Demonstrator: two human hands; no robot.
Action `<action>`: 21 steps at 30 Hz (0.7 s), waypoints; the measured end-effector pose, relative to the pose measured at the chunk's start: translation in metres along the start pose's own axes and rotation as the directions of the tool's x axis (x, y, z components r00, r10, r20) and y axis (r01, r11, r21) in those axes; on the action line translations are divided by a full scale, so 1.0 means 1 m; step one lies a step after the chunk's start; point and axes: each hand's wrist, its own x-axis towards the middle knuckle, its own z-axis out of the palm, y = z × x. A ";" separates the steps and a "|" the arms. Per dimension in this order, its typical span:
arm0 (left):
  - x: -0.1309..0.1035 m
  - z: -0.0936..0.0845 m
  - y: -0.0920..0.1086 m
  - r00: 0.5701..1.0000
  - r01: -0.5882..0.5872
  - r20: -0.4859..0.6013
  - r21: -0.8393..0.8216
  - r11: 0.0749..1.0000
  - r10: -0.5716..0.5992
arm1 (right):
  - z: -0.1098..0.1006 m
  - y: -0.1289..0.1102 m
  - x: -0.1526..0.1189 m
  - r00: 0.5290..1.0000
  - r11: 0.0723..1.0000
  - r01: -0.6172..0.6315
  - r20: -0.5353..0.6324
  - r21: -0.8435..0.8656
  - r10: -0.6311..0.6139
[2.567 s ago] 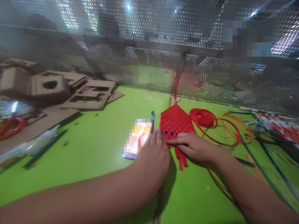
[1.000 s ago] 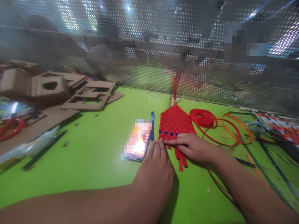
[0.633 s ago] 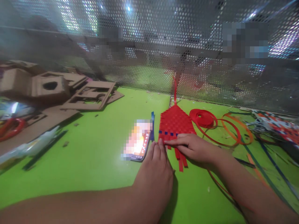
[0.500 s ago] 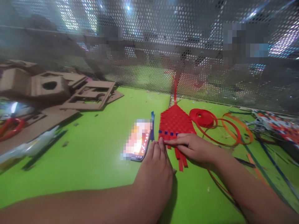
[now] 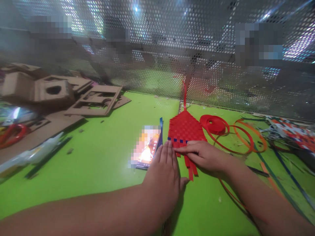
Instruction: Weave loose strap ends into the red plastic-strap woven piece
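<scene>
A red woven piece (image 5: 185,126) with a row of small blue squares lies flat on the green table, loose red strips hanging from its near edge. My left hand (image 5: 166,170) lies flat with its fingertips at the piece's lower left corner, thumb out to the right. Across the lower edge rests my right hand (image 5: 203,154), fingers stretched out and pressing on the weave. A blue strip (image 5: 160,131) lies left of the piece. Beside it is a phone (image 5: 147,147) with a lit screen, partly behind my left hand.
Right of the weave lie a red strip coil (image 5: 214,124), an orange loop (image 5: 261,137) and a black tool (image 5: 258,171). Cardboard pieces (image 5: 95,100) and red-handled scissors (image 5: 14,134) sit at the left. A perforated metal screen (image 5: 157,55) stands behind the table.
My left hand has slid slightly forward, and its thumb has spread out to the right. My right hand and the woven piece stay in place.
</scene>
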 end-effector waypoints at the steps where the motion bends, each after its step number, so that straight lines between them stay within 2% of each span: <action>1: -0.001 0.001 0.001 1.000 0.000 -0.004 -0.001 1.000 0.000 | 0.000 0.000 0.000 1.000 1.000 0.004 0.002 -0.004 -0.004; 7: -0.010 0.008 0.007 0.996 0.020 -0.090 0.022 1.000 -0.018 | 0.001 0.003 0.000 1.000 1.000 0.016 0.000 0.004 -0.016; 14: -0.008 0.003 0.008 0.999 0.029 -0.033 0.039 0.999 -0.028 | -0.001 0.000 -0.001 1.000 1.000 -0.020 0.018 -0.015 0.020; 21: -0.006 -0.001 0.008 0.999 0.028 -0.030 0.043 0.999 -0.026 | -0.001 0.001 0.000 1.000 1.000 -0.006 0.007 -0.002 0.006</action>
